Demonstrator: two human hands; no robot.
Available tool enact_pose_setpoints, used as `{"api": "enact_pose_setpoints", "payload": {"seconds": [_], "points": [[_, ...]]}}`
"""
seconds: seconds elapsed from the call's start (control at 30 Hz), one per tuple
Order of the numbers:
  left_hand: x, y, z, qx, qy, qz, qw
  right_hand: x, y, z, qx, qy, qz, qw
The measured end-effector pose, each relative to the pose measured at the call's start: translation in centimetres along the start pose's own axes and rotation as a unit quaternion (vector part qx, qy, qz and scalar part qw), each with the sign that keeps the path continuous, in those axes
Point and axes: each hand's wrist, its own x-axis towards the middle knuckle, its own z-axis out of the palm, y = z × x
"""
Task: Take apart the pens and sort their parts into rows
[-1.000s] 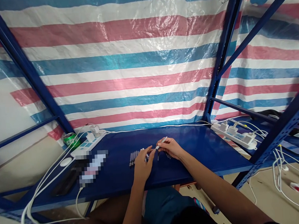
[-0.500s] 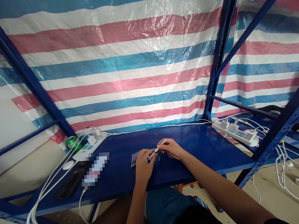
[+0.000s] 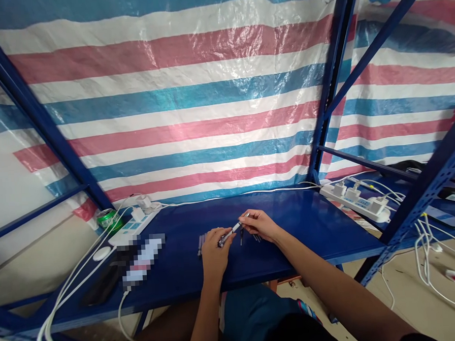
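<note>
Both of my hands meet over the middle of the blue shelf [image 3: 299, 228]. My left hand [image 3: 213, 251] is closed around the dark lower end of a thin pen [image 3: 229, 234]. My right hand [image 3: 261, 224] pinches the pen's light upper end between thumb and fingers. The pen lies tilted between the two hands, just above the shelf. A row of dark pen parts [image 3: 200, 243] lies on the shelf just left of my left hand. A few more small dark parts [image 3: 256, 237] lie under my right hand.
A white power strip [image 3: 133, 227] with plugged chargers and a green can [image 3: 108, 218] stand at the back left. Another power strip [image 3: 357, 204] lies at the right. White cables trail off the left edge. Blue shelf posts and a striped tarp close off the back.
My left hand closed on the pen's lower end, and my right hand slid the pen toward it. The camera shifted slightly.
</note>
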Motion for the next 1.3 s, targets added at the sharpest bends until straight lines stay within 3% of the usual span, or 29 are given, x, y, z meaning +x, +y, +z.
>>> {"api": "enact_pose_setpoints", "payload": {"seconds": [0.17,0.37,0.57,0.8,1.07,1.17,1.3], "points": [[-0.2,0.2,0.0,0.016,0.010,0.018,1.000,0.3,0.5,-0.1,-0.077,0.057,-0.006,0.995],[-0.1,0.2,-0.2,0.012,0.023,0.000,1.000,0.0,0.2,-0.2,-0.076,0.011,-0.018,0.997],[-0.3,0.5,-0.3,-0.003,0.013,0.014,1.000,0.3,0.8,-0.3,-0.145,0.064,-0.031,0.987],[0.0,1.1,-0.7,-0.001,0.022,-0.003,1.000,0.1,0.3,-0.3,-0.087,0.008,-0.036,0.996],[0.0,1.5,-0.1,0.019,0.000,-0.001,1.000,0.4,0.6,-1.3,-0.199,0.078,-0.052,0.976],[0.0,1.4,-0.3,0.014,0.021,-0.025,0.999,0.5,0.3,-1.6,-0.193,0.108,-0.074,0.972],[1.7,-0.9,-1.8,0.041,0.043,-0.050,0.997,-0.2,0.1,-2.9,-0.222,0.138,-0.080,0.962]]}}
